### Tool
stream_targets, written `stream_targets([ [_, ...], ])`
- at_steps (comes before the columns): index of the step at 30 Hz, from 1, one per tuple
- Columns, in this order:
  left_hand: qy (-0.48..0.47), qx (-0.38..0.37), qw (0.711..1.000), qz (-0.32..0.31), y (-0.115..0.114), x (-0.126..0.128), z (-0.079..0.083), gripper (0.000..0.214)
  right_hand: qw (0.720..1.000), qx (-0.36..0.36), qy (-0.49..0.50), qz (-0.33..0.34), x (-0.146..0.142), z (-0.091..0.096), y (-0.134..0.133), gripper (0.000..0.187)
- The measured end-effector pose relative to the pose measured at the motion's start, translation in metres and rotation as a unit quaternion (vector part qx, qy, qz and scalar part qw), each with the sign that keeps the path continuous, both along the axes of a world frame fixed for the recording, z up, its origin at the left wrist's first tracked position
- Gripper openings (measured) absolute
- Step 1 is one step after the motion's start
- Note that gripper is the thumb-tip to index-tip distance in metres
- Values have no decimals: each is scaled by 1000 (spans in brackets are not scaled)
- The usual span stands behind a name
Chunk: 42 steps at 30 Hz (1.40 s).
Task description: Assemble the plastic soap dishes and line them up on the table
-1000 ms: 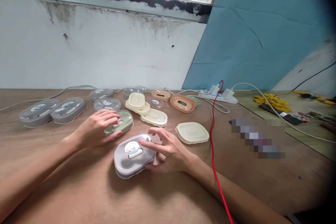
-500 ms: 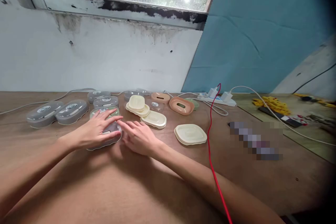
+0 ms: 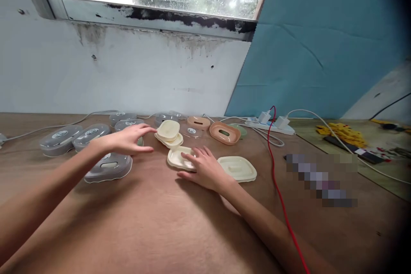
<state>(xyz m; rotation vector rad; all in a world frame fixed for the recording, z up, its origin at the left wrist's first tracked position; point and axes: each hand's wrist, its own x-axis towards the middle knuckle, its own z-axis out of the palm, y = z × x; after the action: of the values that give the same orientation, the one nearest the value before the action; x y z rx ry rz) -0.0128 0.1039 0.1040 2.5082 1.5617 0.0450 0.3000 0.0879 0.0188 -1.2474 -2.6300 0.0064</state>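
Note:
My left hand (image 3: 128,139) hovers with thumb and fingers apart over a group of grey, clear-lidded oval boxes, holding nothing. Just below it, a grey oval box (image 3: 111,169) rests on the table. A greenish box (image 3: 140,141) behind the fingers is mostly hidden. My right hand (image 3: 207,169) has its thumb and fingers at the right edge of a shallow cream plastic dish (image 3: 176,157), gripping it there. Behind that dish lies a small stack of cream plastic pieces (image 3: 168,129). Another cream dish (image 3: 239,168) sits right of my right hand, partly covered by the wrist.
Two grey boxes (image 3: 60,139) stand at left. Orange slotted dishes (image 3: 224,133) lie near the wall. A power strip (image 3: 271,127) is behind them, and a red cable (image 3: 282,205) runs toward me. Yellow pieces (image 3: 342,134) lie at far right.
The near grey box has shifted left, and my left hand has lifted off it. My right hand has moved right to the cream dish, which has come nearer and slightly left.

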Motion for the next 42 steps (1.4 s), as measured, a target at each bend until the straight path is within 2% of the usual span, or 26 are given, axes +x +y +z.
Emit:
stream_targets([
  [1, -10, 28, 999, -14, 10, 13, 0, 72, 999, 11, 22, 33, -1, -1, -3, 61],
  [3, -6, 37, 999, -26, 34, 39, -2, 66, 993, 27, 60, 96, -3, -3, -7, 54],
  [6, 25, -6, 999, -23, 69, 69, -8, 84, 984, 38, 80, 152, -2, -6, -10, 45],
  [8, 48, -31, 998, -2, 87, 84, -12, 93, 980, 45, 89, 175, -1, -8, -11, 46],
  [10, 63, -33, 997, 24, 99, 96, -15, 87, 975, 44, 98, 193, 0, -10, -12, 52],
  [13, 76, -11, 997, 26, 100, 107, -18, 71, 971, 43, 111, 209, -1, -12, -12, 61],
  [16, 84, 14, 996, -6, 87, 110, -16, 64, 966, 63, 132, 212, 0, -9, -6, 68],
  [18, 83, 44, 995, -22, 73, 108, -13, 60, 971, 84, 152, 165, 6, -5, 3, 58],
  [19, 80, 64, 994, -27, 65, 106, -12, 59, 976, 95, 159, 115, 12, -2, 9, 50],
  [21, 74, 103, 991, -30, 48, 101, -11, 56, 982, 116, 149, -31, 28, 1, 23, 39],
  [24, 77, 137, 987, -27, 27, 87, -17, 53, 964, 103, 43, -241, 59, 2, 45, 42],
  [25, 79, 140, 987, -24, 23, 80, -20, 53, 957, 74, 11, -282, 70, 1, 51, 44],
  [27, 83, 140, 987, -14, 19, 65, -28, 54, 952, 47, -6, -301, 86, -1, 60, 41],
  [30, 78, 135, 988, 6, 20, 45, -39, 60, 959, 31, -16, -281, 95, -3, 67, 40],
  [34, 39, 157, 987, 10, 8, 45, -47, 57, 964, 33, -22, -263, 89, -2, 70, 43],
  [37, -4, 187, 982, -15, -28, 63, -56, 48, 963, 49, -16, -263, 85, -1, 71, 41],
  [39, -65, 197, 976, -70, -58, 72, -68, 47, 962, 58, -11, -267, 86, -1, 71, 32],
  [42, -137, 159, 969, -128, -95, 72, -86, 55, 960, 72, 6, -270, 87, 1, 68, 24],
])
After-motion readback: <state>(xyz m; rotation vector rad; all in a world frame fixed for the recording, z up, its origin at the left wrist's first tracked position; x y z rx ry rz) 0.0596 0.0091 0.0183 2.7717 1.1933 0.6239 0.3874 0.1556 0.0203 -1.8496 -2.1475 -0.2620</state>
